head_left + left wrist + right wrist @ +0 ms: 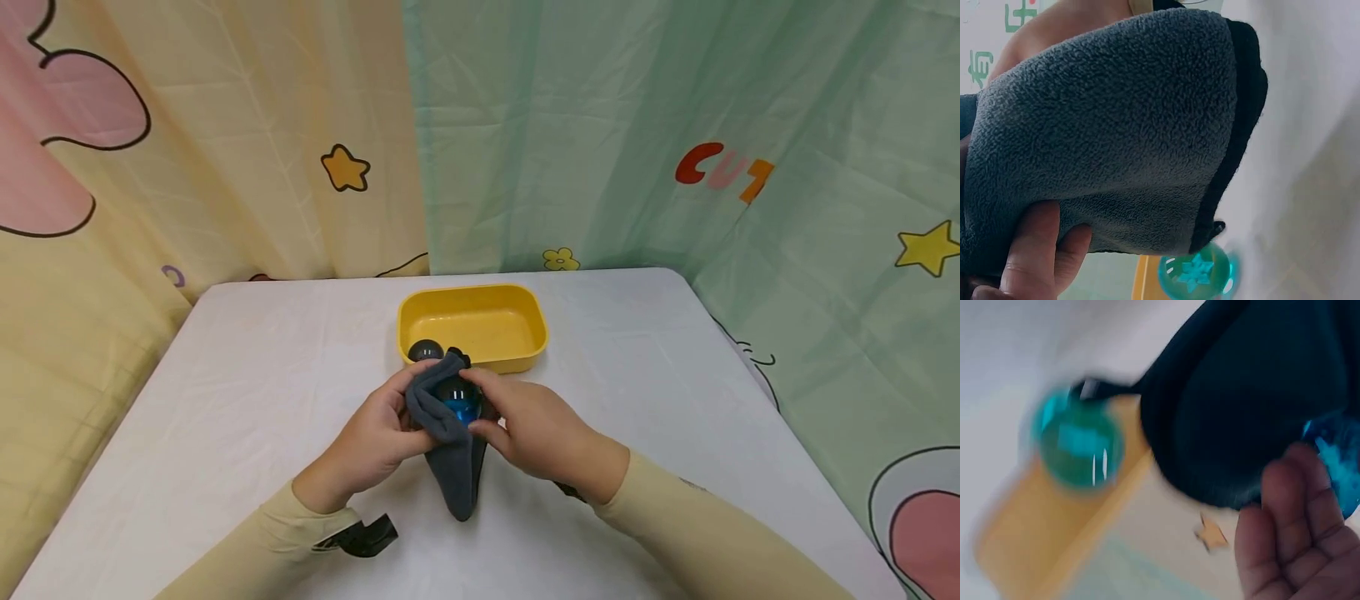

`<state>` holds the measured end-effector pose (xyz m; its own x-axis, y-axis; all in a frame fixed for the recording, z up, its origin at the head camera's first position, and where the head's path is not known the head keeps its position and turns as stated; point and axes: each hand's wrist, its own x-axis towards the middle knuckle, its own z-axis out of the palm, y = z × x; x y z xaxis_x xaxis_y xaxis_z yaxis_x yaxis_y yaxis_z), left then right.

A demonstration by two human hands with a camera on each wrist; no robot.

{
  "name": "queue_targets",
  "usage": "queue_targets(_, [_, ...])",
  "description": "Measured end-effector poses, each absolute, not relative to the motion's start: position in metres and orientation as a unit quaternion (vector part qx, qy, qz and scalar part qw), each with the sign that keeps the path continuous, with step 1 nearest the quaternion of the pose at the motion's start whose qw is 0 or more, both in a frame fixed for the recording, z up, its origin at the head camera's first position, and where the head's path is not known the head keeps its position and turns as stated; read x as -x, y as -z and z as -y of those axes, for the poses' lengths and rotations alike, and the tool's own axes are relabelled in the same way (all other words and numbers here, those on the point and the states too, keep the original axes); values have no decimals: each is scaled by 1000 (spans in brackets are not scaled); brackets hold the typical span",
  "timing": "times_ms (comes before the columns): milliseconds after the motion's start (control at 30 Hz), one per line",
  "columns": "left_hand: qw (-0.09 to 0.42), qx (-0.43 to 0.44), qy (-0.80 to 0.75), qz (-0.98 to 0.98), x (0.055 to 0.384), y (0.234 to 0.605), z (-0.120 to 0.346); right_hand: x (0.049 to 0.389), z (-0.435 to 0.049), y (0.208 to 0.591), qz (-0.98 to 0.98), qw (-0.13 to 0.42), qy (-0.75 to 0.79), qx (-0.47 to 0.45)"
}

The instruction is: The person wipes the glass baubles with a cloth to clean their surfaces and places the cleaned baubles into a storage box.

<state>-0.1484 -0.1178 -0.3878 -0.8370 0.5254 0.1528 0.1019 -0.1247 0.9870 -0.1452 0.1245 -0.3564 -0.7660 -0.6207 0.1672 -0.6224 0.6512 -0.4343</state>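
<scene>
A dark grey plush cloth [454,479] with black edging hangs in folds from both hands, close in front of the yellow basin. My left hand [371,437] grips it from the left, fingers behind and thumb in front. A see-through blue ball [462,403] sits in the fold, partly covered by cloth. From the right, my right hand [543,421] holds that ball between thumb and fingers. In the left wrist view the cloth [1110,119] hides most of the ball's side. The right wrist view shows fingers [1288,487] curled beside the blue ball [1341,462].
The yellow basin [517,364] stands on the white-covered table [247,400] beyond the hands. A second ball [425,349] lies in its near left corner, teal in the left wrist view. A black band [367,537] hangs by the left wrist. Patterned curtains [562,150] enclose the table.
</scene>
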Motion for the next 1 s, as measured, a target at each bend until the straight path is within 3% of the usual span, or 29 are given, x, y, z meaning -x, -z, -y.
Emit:
queue_targets(100, [150, -245, -709, -644, 148, 389, 116, 146, -123, 358, 894, -89, -348, -266])
queue_targets(200, [147, -244, -708, -646, 147, 390, 116, 144, -120, 360, 889, -96, -374, -246])
queue_targets(367, [127, -244, -704, -655, 148, 388, 116, 140, -119, 358, 911, -38, -285, -296])
queue_targets(567, [130, -237, -707, -654, 149, 385, 119, 141, -125, 359, 901, 107, -154, -392])
queue_targets(667, [140, -239, -706, -652, 149, 385, 119, 142, -126, 359, 895, 134, -137, -402])
queue_targets(733, [140, -246, -706, -649, 149, 385, 119, 143, -125, 358, 901, 109, -159, -388])
queue_targets(933, [143, -248, -706, -647, 149, 386, 116, 147, -122, 360, 892, -78, -357, -267])
queue_targets(1000, [141, -247, -705, -650, 149, 387, 116, 147, -121, 361, 882, -99, -389, -245])
